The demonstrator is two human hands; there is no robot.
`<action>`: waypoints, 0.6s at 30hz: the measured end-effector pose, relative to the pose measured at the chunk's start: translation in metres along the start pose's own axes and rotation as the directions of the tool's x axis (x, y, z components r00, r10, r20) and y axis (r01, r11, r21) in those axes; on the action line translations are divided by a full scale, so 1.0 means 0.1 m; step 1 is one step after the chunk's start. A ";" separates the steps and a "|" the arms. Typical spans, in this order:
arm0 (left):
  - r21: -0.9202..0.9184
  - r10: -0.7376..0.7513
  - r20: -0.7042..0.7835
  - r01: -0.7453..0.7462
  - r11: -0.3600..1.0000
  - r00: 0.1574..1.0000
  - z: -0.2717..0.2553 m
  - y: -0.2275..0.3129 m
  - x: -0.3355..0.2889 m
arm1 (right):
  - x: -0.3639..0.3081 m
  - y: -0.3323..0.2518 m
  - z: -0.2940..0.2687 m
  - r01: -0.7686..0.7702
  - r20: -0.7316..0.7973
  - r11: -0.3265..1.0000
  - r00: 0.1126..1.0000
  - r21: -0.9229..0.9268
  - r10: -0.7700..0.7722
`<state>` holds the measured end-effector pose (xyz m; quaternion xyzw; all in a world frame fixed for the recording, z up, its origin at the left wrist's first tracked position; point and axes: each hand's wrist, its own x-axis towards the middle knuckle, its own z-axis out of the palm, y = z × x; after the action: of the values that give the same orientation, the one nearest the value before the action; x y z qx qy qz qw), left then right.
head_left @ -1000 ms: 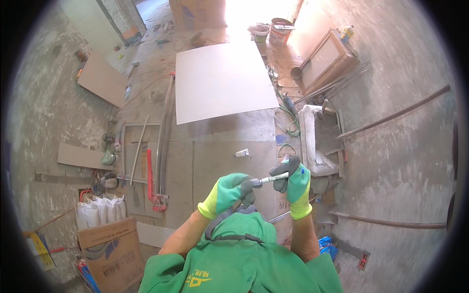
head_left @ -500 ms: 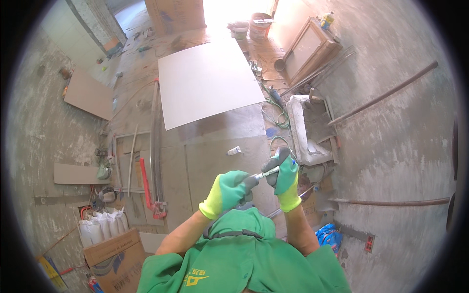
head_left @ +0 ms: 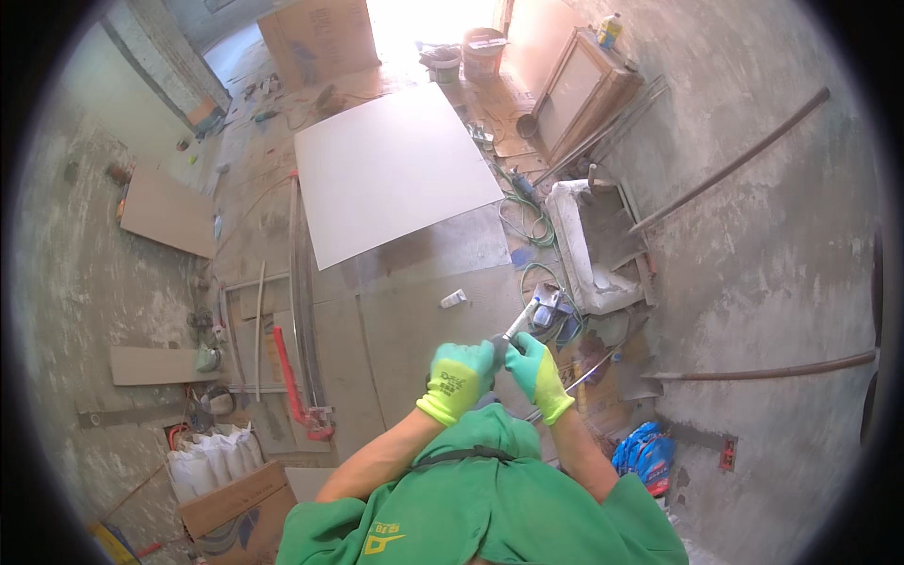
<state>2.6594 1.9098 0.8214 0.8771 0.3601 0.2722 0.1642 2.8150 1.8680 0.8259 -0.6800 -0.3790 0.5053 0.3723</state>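
I wear green and yellow gloves with grey palms on both hands, held close together in front of my green apron. A slim white marker (head_left: 519, 320) with a blue end points up and away between them. My left hand (head_left: 463, 375) is closed round its lower part. Curled beside it, my right hand (head_left: 537, 372) has its fingertips at the marker's lower part, partly hidden. On the grey board (head_left: 419, 330) beyond my hands lies a small white box (head_left: 454, 298). A large white panel (head_left: 395, 169) lies farther off.
A red-handled tile cutter (head_left: 287, 377) lies to the left, near white bags (head_left: 217, 461) and a cardboard box (head_left: 240, 513). On the right are a corded power tool (head_left: 556, 311), a dusty white trough (head_left: 579, 250) and a blue bag (head_left: 645, 457). Buckets (head_left: 482, 55) stand far back.
My hands have come closer together and nearer my body. The marker now points more steeply away, its blue end showing; my right hand has slid down toward my left.
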 end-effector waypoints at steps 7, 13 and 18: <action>-0.163 -0.050 0.639 0.198 0.967 0.768 0.50 0.10 -0.34 | -0.44 1.01 -0.51 -0.298 -0.038 0.935 0.954 -0.191 0.296; -0.372 0.171 0.892 0.464 0.804 0.418 0.41 0.12 -0.49 | -1.41 1.27 -0.98 -0.484 -0.006 0.673 0.814 -0.559 0.580; -0.599 0.374 0.788 0.470 0.648 0.489 0.06 0.12 -0.44 | -1.59 1.20 -0.83 -0.470 0.084 0.718 0.805 -0.513 0.588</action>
<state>2.6435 1.8696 0.8064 0.7192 0.1028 -0.0916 0.6811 2.8804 1.6634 0.8015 -0.7623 -0.3197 0.5626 -0.0136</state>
